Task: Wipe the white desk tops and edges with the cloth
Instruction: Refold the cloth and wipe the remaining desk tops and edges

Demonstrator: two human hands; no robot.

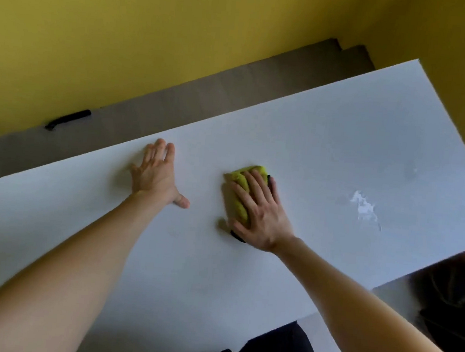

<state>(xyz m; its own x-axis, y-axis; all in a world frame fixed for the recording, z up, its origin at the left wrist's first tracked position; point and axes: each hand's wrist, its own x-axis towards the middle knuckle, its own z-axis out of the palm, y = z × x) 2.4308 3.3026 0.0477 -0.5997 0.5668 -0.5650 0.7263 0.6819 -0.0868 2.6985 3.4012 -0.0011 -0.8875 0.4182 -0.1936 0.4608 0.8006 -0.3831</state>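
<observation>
Yellow cloth (235,207) midway between desk (328,139) edges

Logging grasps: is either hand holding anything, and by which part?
Nothing gripped: the right hand presses flat on top of the yellow cloth; the left hand rests bare on the desk.

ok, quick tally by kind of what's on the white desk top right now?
Hands: 2, left hand flat on the surface, right hand pressing the cloth
Cloth: 1, yellow-green
White smear: 1, to the right of the cloth
Total: 4
</observation>
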